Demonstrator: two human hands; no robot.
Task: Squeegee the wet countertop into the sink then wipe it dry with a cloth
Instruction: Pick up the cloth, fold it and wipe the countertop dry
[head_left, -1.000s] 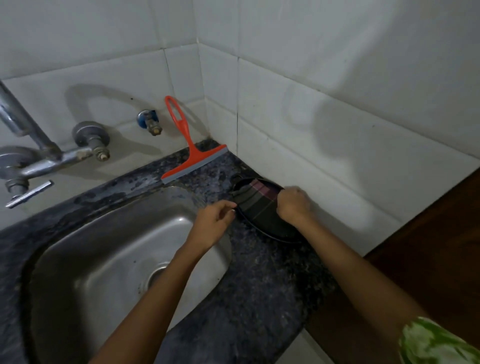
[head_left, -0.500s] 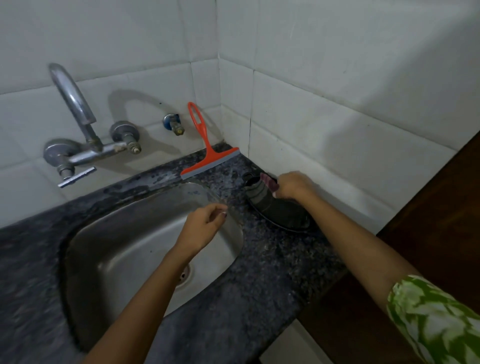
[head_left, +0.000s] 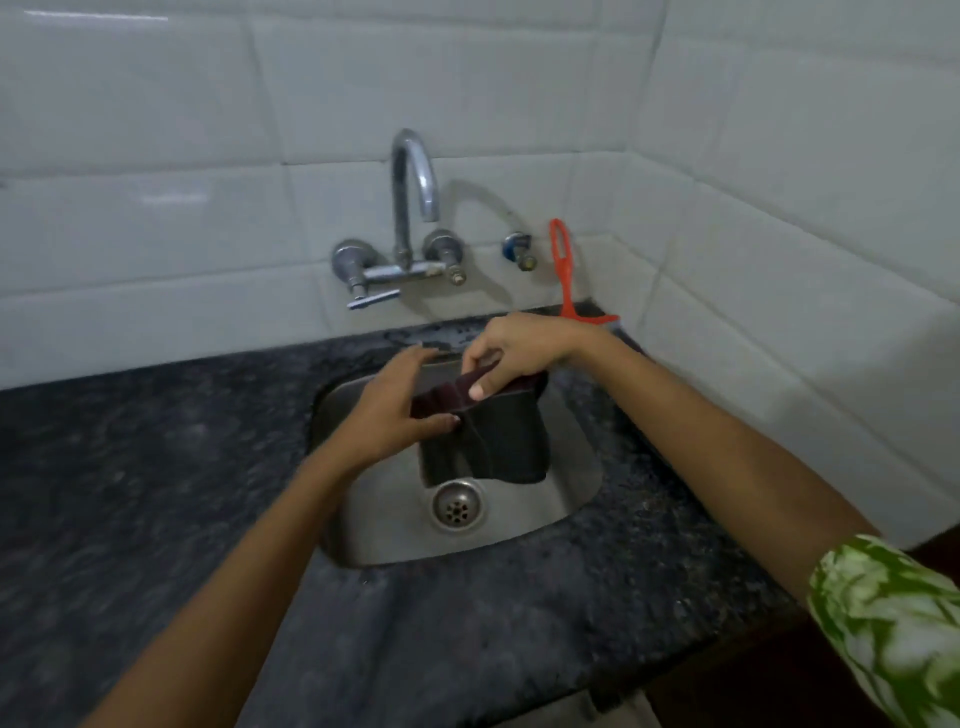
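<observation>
Head view looks down on a steel sink (head_left: 574, 499) set in a dark speckled countertop (head_left: 156, 467), with both hands meeting over the basin at the centre of the frame. The right hand (head_left: 519, 348) pinches the top edge of a dark cloth (head_left: 498, 441), which hangs folded above the drain (head_left: 457, 504). The left hand (head_left: 400, 405) grips the cloth's left edge between thumb and fingers, its other fingers spread.

At upper right of centre, the orange squeegee (head_left: 563, 270) leans against the wall tiles beside the tap (head_left: 410, 208), untouched, its blade partly hidden behind the right wrist. That suggests the squeegee pass is finished and the drying step is starting, with the cloth being opened or readied.

Next, I judge, the cloth needs spreading flat and carrying out of the basin onto the countertop, then pressing down in overlapping strokes.

Whether the countertop is wet is hard to tell: the stone is dark and the left part is blurred. The cloth's pattern and dampness cannot be made out, and the right sleeve (head_left: 893, 623) is cut off at the lower right.
</observation>
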